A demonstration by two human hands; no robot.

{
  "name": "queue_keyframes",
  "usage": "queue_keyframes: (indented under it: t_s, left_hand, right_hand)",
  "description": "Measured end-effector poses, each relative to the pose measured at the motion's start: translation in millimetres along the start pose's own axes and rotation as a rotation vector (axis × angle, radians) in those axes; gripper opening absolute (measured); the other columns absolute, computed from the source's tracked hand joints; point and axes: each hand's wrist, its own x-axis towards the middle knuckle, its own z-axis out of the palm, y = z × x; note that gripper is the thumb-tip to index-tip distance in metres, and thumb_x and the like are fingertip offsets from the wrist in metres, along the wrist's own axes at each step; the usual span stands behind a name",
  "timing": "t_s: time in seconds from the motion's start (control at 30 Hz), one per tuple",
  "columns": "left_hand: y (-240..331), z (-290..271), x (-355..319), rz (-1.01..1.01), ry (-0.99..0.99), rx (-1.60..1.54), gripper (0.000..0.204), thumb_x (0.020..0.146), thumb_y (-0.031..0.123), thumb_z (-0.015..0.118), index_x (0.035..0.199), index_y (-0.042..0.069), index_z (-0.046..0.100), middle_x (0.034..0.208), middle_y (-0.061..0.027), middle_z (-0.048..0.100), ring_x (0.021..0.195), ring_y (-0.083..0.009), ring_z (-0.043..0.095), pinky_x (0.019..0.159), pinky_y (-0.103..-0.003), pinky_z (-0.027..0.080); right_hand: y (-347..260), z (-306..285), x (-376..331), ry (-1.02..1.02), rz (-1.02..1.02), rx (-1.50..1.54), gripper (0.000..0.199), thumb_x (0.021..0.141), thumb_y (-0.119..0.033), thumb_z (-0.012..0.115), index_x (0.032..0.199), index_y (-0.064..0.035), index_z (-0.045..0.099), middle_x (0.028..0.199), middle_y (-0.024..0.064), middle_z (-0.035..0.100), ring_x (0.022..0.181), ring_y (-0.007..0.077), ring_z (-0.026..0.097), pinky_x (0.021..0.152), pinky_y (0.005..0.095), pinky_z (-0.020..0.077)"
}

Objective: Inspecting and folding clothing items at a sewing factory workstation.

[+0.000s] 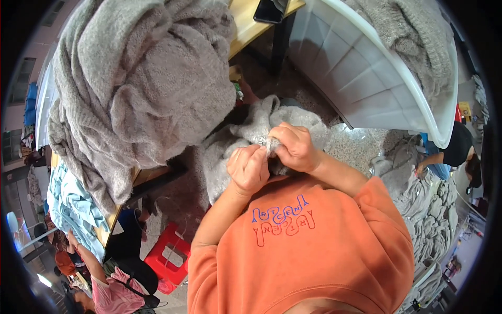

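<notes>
A grey fuzzy knitted garment lies bunched over my lap. With closed fingers my left hand pinches a small fold of the knit. My right hand grips the same fold just beside it, its thumb and fingers pressed together. The hands are close to each other, near the middle of the view. A thin pale strip of knit shows between the fingertips; whether a thread or something else small is held there, I cannot tell.
A big heap of grey knitwear covers a wooden table, where a dark phone lies. At right stands a white plastic bin with more knitwear. A red stool, light blue cloth and co-workers are around.
</notes>
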Motion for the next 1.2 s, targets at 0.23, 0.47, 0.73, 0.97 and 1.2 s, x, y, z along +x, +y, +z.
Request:
queue_keyframes:
  t_s: [0.23,0.47,0.73,0.97,1.2]
  left_hand:
    - [-43.5,-52.4,-102.7,-0.636,-0.979,0.532,0.11,0.044,0.047,0.078,0.132,0.011,0.023,0.135,-0.0254,0.018,0.119,-0.0437,0.029,0.095,-0.048,0.031]
    - [-68.5,-21.8,-144.1,-1.104,-0.403,-0.208,0.064,0.058,0.012,0.066,0.112,-0.012,0.043,0.104,-0.021,0.055,0.085,-0.0301,0.055,0.08,-0.035,0.044]
    - [-75.0,27.5,-85.7,-1.556,-0.305,-1.094,0.04,0.081,0.014,0.055,0.117,-0.002,0.045,0.109,-0.0128,0.052,0.095,-0.0212,0.052,0.08,-0.035,0.046]
    - [-15.5,63.6,141.0,-1.041,-0.255,-0.779,0.044,0.083,0.02,0.051,0.12,-0.001,0.042,0.112,-0.0138,0.051,0.096,-0.0257,0.054,0.085,-0.036,0.046]
    - [189.2,114.2,437.2,-0.146,-0.172,-1.356,0.076,0.079,0.026,0.062,0.135,0.002,0.017,0.13,-0.0137,0.036,0.113,-0.0217,0.042,0.089,-0.038,0.034]
  right_hand:
    - [65.6,-73.3,-102.2,-0.753,0.569,-0.523,0.058,0.06,-0.023,0.071,0.113,-0.0133,0.051,0.125,0.0205,0.034,0.106,0.0395,0.041,0.085,0.0525,0.0333]
    - [72.0,-0.6,-111.2,-0.257,0.665,0.291,0.038,0.052,-0.004,0.061,0.089,-0.0016,0.057,0.087,0.0147,0.058,0.082,0.0307,0.054,0.076,0.0387,0.0435]
    - [26.5,0.2,-69.2,-0.741,0.363,0.643,0.036,0.062,-0.008,0.064,0.096,-0.0008,0.055,0.089,0.0159,0.061,0.083,0.0265,0.058,0.07,0.0356,0.0441]
    - [35.6,-103.4,-79.8,0.015,0.578,0.882,0.062,0.073,-0.025,0.064,0.123,-0.0002,0.037,0.116,0.0097,0.049,0.109,0.0186,0.044,0.093,0.0331,0.0322]
    - [41.5,-143.7,-118.7,0.306,0.57,1.045,0.053,0.081,-0.022,0.057,0.125,-0.001,0.037,0.113,0.011,0.052,0.095,0.016,0.054,0.076,0.0264,0.0435]
